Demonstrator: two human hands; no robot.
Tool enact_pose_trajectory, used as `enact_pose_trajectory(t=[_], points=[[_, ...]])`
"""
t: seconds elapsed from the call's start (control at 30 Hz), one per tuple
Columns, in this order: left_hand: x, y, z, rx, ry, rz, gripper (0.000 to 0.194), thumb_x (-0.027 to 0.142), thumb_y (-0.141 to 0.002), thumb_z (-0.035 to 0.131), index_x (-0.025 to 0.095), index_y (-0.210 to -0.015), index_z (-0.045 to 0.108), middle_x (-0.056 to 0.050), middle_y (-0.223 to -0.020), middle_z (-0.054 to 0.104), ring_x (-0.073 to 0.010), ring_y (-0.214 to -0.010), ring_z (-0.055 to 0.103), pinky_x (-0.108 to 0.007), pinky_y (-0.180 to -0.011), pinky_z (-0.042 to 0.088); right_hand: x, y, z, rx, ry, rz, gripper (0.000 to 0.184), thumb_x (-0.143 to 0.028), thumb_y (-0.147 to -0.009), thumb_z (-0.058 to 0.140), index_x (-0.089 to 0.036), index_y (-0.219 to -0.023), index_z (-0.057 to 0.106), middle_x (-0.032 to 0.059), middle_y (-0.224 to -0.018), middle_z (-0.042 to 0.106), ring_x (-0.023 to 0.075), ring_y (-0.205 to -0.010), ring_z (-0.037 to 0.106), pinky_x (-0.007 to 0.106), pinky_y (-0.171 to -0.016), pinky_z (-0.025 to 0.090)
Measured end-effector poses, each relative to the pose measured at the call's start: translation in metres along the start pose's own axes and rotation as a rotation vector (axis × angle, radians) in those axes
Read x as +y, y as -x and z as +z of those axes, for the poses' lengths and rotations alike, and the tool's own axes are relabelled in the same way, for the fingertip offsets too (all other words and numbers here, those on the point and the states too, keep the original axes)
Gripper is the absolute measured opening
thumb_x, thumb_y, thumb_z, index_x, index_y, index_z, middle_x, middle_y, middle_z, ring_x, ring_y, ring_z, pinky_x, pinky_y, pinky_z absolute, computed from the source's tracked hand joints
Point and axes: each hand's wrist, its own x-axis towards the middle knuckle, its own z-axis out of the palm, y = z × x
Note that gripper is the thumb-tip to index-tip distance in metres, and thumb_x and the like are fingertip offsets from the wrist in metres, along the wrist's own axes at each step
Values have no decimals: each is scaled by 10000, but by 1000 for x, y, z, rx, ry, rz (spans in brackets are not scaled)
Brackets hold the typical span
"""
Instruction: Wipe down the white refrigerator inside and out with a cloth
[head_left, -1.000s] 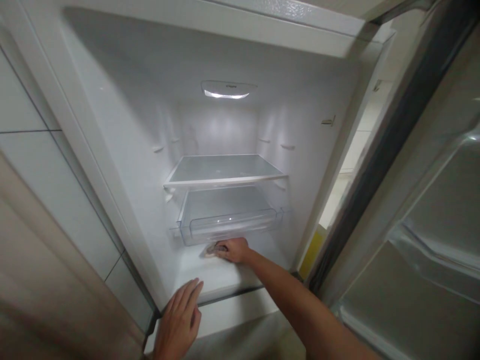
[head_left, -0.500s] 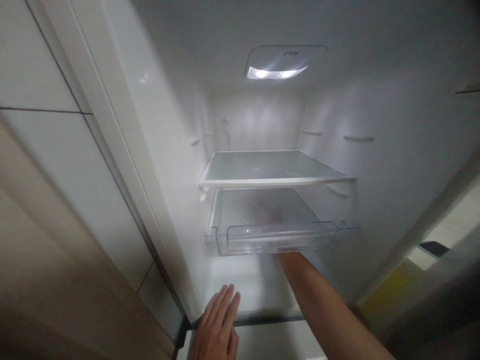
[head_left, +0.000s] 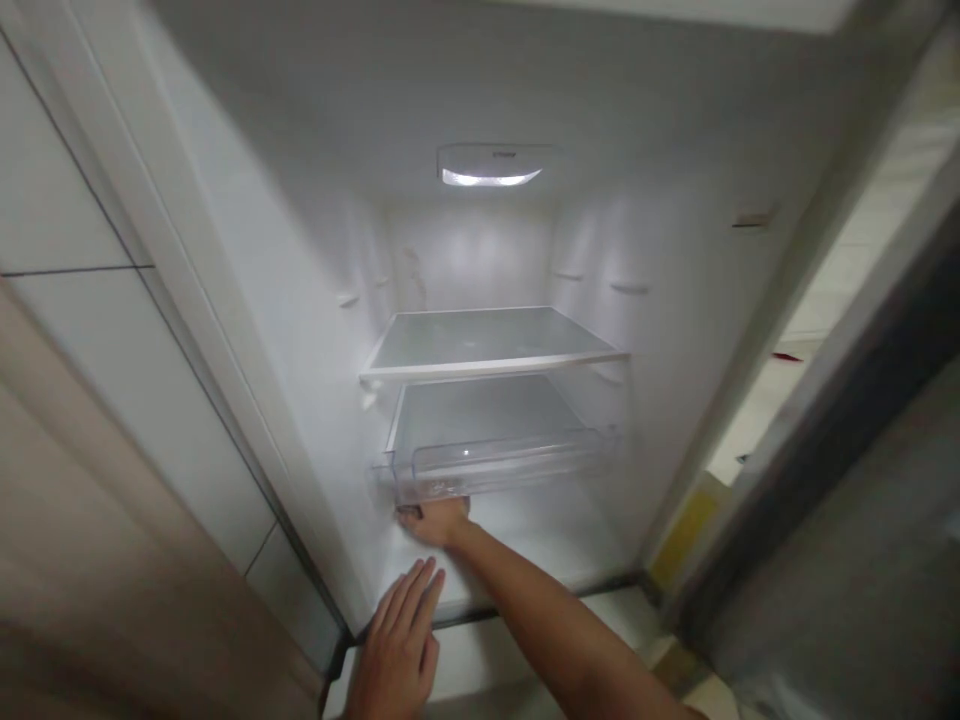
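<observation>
My right hand (head_left: 436,522) reaches into the open refrigerator, low on the left side, just under the front of a clear plastic drawer (head_left: 510,462). Its fingers are curled, and small dark patches show at both sides of the hand, from something I cannot make out. The white refrigerator floor (head_left: 525,545) lies beneath it. Nearer to me, my left hand (head_left: 401,640) is open, its fingers stretched out and close together, by the front left edge of the compartment. Whether its palm rests on the edge is hidden.
Above the drawer is a glass shelf (head_left: 487,338) with a white rim. A lit lamp (head_left: 491,178) sits in the ceiling. Tiled wall (head_left: 97,350) borders the left side, and a dark blurred door (head_left: 847,520) stands at the right.
My right hand has moved from deep under the drawer, where it was hidden, towards the front left. My left hand keeps its pose. The view has shifted and stepped back somewhat.
</observation>
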Motion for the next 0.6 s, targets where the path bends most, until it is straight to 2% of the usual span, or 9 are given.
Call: enact_pose_trajectory(t=[0.1,0.17,0.23,0.3,0.37,0.47,0.53,0.6], points=[[-4,4,6,58,6,24,703,125,-837,535,175,-1538,519,-70,-1407,720,-248,-1315,626,-402,-1195,398,3,38,-2,-47,-11,-64,408,-695,-951,609,-418,-1190,791,6,-1390,696,312,-1362,569,596,-1161,434],[-6,5,8,75,17,68,713,138,-846,534,184,-1556,494,-58,-1350,748,-245,-1270,646,-406,-1212,366,10,63,-5,-48,-33,-66,473,-757,-922,601,-439,-1222,782,17,-1444,665,331,-1394,533,623,-1174,402],[-7,5,7,44,32,99,767,140,-849,525,195,-1607,426,-47,-1428,712,-240,-1315,622,-413,-1252,315,26,86,-14,-19,-44,-11,510,-776,-901,612,-417,-1216,790,37,-1456,654,338,-1383,535,602,-1157,422],[-7,3,5,14,42,96,810,138,-853,513,203,-1646,360,-42,-1522,649,-233,-1377,583,-417,-1276,282,51,106,-31,60,-13,114,479,-749,-871,676,-391,-1160,810,39,-1430,666,326,-1352,554,539,-1134,451],[-6,2,4,17,50,85,826,139,-860,502,211,-1664,324,-41,-1559,617,-231,-1407,560,-419,-1278,280,79,122,-49,182,45,306,391,-628,-904,709,-338,-1145,813,63,-1395,678,318,-1325,564,510,-1114,452],[-5,0,6,26,74,55,817,161,-878,497,237,-1670,312,-42,-1576,599,-240,-1423,551,-423,-1251,328,106,135,-69,357,115,568,359,-376,-1034,565,-196,-1290,742,166,-1443,613,373,-1379,503,593,-1090,405],[-5,-1,9,17,100,6,811,179,-895,491,229,-1679,287,-60,-1594,579,-247,-1432,548,-420,-1219,382,100,134,-69,399,132,624,377,-289,-1059,495,-144,-1341,697,212,-1465,575,410,-1402,470,649,-1071,381],[-6,-1,13,10,124,-31,820,194,-907,483,193,-1690,239,-94,-1609,559,-256,-1442,543,-419,-1193,423,74,128,-56,374,129,593,333,-330,-1028,578,-192,-1296,721,176,-1414,619,389,-1361,509,639,-1077,396]])
